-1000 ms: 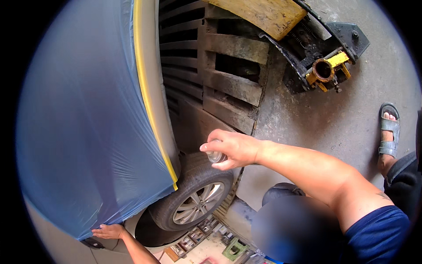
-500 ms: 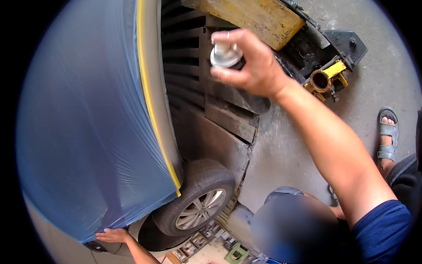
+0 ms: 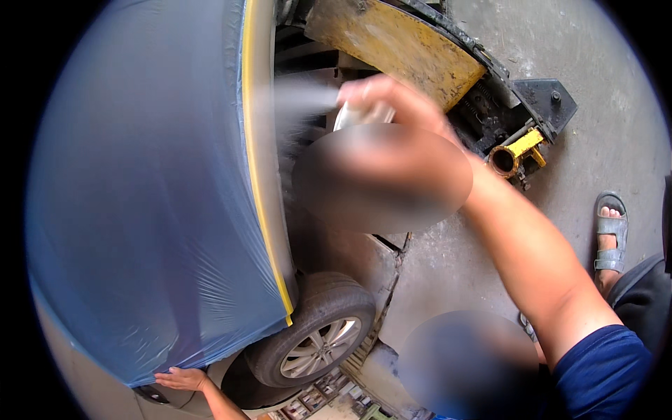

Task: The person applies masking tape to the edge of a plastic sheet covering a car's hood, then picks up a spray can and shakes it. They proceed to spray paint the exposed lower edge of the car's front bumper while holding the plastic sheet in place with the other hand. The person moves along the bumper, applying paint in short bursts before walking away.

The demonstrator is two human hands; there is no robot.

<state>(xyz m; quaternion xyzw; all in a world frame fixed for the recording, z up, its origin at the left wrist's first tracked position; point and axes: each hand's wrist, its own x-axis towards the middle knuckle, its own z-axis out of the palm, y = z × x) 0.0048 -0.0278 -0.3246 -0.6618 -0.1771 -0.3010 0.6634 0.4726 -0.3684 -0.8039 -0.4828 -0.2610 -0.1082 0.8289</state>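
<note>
Above the shaded floor, the person's right hand [image 3: 413, 108] is nearest to the view, its grip curled around a silver-and-white spray can [image 3: 355, 116] with the index finger bent over the top; a blurred patch covers the rest, so how tightly the lower fingers close cannot be told, nor can the can's long axis. From its top a pale mist [image 3: 302, 101] spreads leftward, appearing to reach the beige-grey painted car edge [image 3: 270, 157]. That edge lies to the left of the can and apart from it, running lengthwise from top to bottom, across the line of the mist; the right hand is much the nearer to its upper part. Beside it, a narrow yellow tape strip [image 3: 264, 210] borders a translucent blue plastic sheet [image 3: 154, 182], and on the sheet's lower edge the left hand [image 3: 182, 379] lies flat, fingers extended, with nothing in its grip. Below the tape's end stands a black-tyred wheel with silver spokes [image 3: 329, 297]. Farther off are a scuffed yellow-and-black metal machine [image 3: 406, 35] and a grey strapped sandal [image 3: 612, 234] on a bare foot. Counted: one can, one tape strip, one sheet, one wheel, one machine, one sandal plainly visible, two hands.
</note>
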